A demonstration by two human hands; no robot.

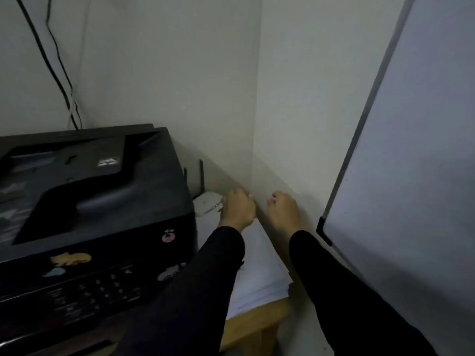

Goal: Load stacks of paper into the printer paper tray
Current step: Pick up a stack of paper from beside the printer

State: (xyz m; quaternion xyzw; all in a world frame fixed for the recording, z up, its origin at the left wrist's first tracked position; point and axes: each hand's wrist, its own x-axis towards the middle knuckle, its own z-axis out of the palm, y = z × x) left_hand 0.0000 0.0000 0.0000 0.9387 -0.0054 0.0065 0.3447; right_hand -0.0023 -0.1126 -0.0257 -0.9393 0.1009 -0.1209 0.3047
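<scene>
A stack of white paper (259, 273) lies on the wooden table, just right of the black printer (97, 214). My left hand (237, 211) is at the far end of the stack, fingers curled down over its far edge. My right hand (284, 211) is beside it, close to the wall corner and slightly past the stack's right edge. Its fingers are curled too, but what they hold is hidden. Both forearms are in black sleeves. No open paper tray shows on the printer, and its lower front is cut off by the frame.
A white router (207, 202) with dark antennas sits behind the printer, touching distance from my left hand. A whiteboard (411, 176) leans against the right wall. The table's wooden edge (257, 322) shows in front of the paper. Black cables (59, 73) hang down the back wall.
</scene>
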